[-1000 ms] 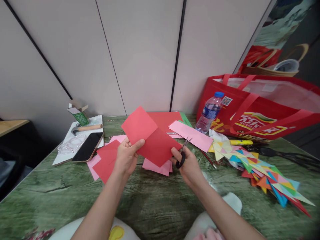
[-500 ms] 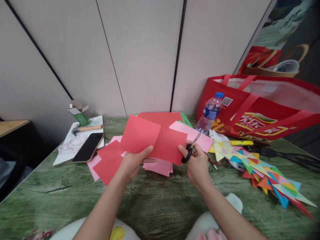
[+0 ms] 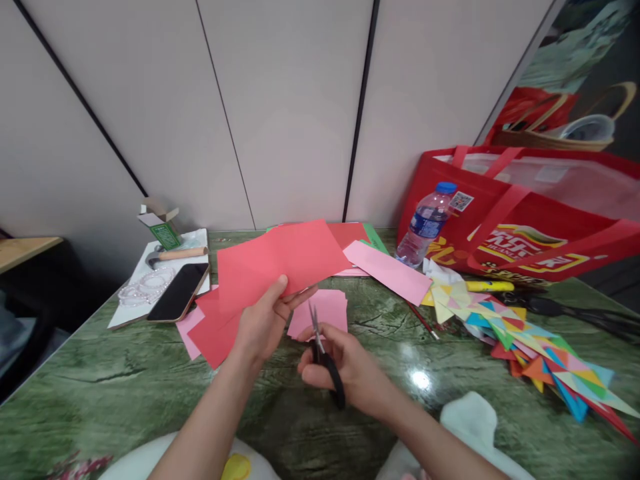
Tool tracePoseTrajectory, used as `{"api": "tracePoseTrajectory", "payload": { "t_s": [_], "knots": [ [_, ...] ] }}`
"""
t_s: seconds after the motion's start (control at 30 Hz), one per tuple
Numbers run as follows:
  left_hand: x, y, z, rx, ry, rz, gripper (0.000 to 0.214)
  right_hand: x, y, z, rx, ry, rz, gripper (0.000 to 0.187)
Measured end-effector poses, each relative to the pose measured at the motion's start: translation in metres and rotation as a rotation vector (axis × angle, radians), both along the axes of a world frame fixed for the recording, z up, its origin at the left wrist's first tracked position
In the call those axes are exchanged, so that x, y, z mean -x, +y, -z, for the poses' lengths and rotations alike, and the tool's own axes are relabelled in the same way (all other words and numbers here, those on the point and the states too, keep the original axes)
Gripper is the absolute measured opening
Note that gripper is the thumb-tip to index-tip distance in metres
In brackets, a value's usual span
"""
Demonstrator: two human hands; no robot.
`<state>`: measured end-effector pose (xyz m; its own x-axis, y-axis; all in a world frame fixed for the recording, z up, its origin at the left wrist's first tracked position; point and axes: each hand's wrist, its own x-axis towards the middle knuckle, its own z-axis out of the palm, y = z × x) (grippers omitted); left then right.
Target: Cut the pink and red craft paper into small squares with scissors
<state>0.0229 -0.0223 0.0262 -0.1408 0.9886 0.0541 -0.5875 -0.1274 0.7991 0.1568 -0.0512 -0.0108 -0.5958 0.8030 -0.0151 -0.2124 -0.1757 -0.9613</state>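
Observation:
My left hand (image 3: 263,320) grips a creased sheet of red paper (image 3: 280,257) by its near edge, thumb on top, holding it raised over the table. Black-handled scissors (image 3: 327,367) are in my right hand (image 3: 345,367), their blades pointing up and away from me, apart from the red sheet. Beneath and between the hands lie pink paper squares (image 3: 330,310). More red paper (image 3: 207,337) rests on the table to the left, partly covered by the held sheet. A pink strip (image 3: 387,270) lies to the right.
At the left are a phone (image 3: 179,292), a hammer (image 3: 180,254) and a small green box (image 3: 167,231). A water bottle (image 3: 427,223) stands before a red bag (image 3: 540,220). Folded colourful paper pieces (image 3: 540,347) lie at the right, near a yellow marker-like item (image 3: 487,286).
My right hand has let go of the red sheet and moved down and left with the scissors, now pointing upward. The sheet has turned and spread wider in my left hand.

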Motion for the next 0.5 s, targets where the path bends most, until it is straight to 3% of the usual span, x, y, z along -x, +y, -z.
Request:
{"api": "tracePoseTrajectory", "payload": {
  "t_s": [0.1,0.23,0.5],
  "knots": [
    [-0.006,-0.005,-0.001,0.029,0.055,-0.062,0.026,0.002,-0.004,0.0,0.007,-0.014,-0.011,0.04],
    [-0.013,-0.011,0.003,0.202,0.146,-0.172,0.024,-0.001,-0.001,-0.001,-0.057,-0.024,0.057,0.037],
    [-0.018,-0.014,0.013,0.238,0.241,-0.128,0.027,-0.003,0.002,0.0,-0.08,0.002,0.098,0.031]
  ]
}}
